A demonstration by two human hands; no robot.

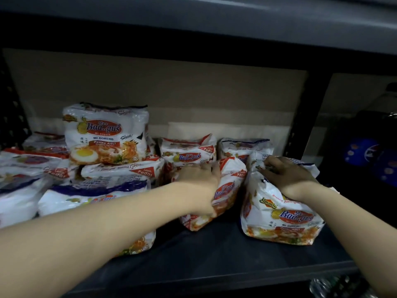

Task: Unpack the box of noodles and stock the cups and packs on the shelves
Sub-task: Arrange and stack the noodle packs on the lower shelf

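Observation:
Both my arms reach into a dark shelf [214,261]. My left hand [199,179] grips the top of a white and red noodle pack [227,190] standing tilted in the middle. My right hand [287,177] presses down on the top of another white noodle pack [279,218] standing at the right front. Behind them stand two more packs [189,153] [242,149]. One pack [105,134] stands upright on top of a pile of flat packs [120,171] at the left.
More packs lie stacked at the far left [23,168] and under my left forearm [90,196]. A black upright post [305,117] bounds the bay on the right, with dark soda bottles [365,155] beyond it. The shelf above [193,22] hangs low overhead.

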